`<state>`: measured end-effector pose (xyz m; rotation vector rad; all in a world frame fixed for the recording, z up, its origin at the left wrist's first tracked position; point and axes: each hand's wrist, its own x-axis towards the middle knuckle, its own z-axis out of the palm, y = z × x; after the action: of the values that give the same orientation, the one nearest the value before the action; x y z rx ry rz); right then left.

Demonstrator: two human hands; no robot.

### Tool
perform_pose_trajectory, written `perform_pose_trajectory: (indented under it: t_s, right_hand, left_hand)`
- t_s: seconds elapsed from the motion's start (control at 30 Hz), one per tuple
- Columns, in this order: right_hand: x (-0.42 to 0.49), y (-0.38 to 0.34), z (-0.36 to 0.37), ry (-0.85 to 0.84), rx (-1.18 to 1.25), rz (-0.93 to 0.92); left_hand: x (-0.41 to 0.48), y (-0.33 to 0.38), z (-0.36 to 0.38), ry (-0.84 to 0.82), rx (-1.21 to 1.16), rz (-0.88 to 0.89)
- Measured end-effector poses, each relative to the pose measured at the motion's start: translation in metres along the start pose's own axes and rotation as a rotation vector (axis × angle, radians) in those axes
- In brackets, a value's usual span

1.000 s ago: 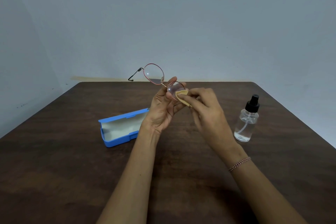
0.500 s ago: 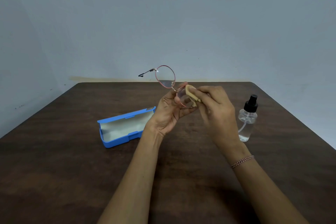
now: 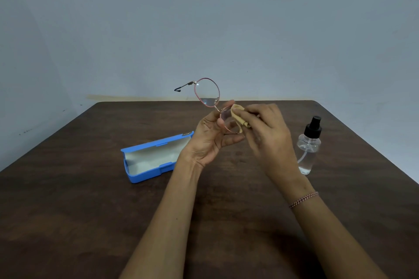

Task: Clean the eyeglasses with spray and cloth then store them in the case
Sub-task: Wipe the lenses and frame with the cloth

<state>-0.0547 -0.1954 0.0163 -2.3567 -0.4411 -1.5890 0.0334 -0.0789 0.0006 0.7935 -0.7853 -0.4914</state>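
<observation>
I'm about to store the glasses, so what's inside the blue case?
The open blue case shows only its pale lining; nothing lies in the visible part. Its right end is hidden behind the left hand.

From where I stand, the crowded spot is above the middle of the dark wooden table [image 3: 68, 210]. There the left hand [image 3: 209, 140] holds up the eyeglasses [image 3: 207, 91] and the right hand [image 3: 269, 133] pinches the cloth [image 3: 238, 115] against the lower lens. The open blue case [image 3: 147, 161] lies on the left side, just beside the left wrist, with its hollow facing up. The spray bottle [image 3: 309, 149] stands upright on the right, close by the right wrist. Bare wood shows between the forearms, left of the case, and right of the bottle. The wall [image 3: 204, 18] rises behind the far edge.
</observation>
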Motion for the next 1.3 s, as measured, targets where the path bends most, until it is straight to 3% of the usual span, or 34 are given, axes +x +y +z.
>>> perform_pose_trajectory:
  t_s: [0.37, 0.8, 1.1, 1.3]
  right_hand:
    - [0.001, -0.004, 0.004, -0.012, 0.013, 0.079]
    - [-0.001, -0.007, 0.002, -0.106, 0.059, -0.085]
    - [0.0, 0.003, -0.003, 0.014, -0.033, 0.061]
    - [-0.002, 0.001, 0.002, -0.033, 0.061, 0.055]
  left_hand:
    - [0.002, 0.003, 0.001, 0.074, 0.04, 0.023]
    - [0.0, 0.01, 0.0, 0.062, -0.123, 0.141]
    - [0.0, 0.004, 0.012, 0.019, -0.04, 0.016]
    - [-0.001, 0.007, 0.004, 0.03, -0.087, 0.098]
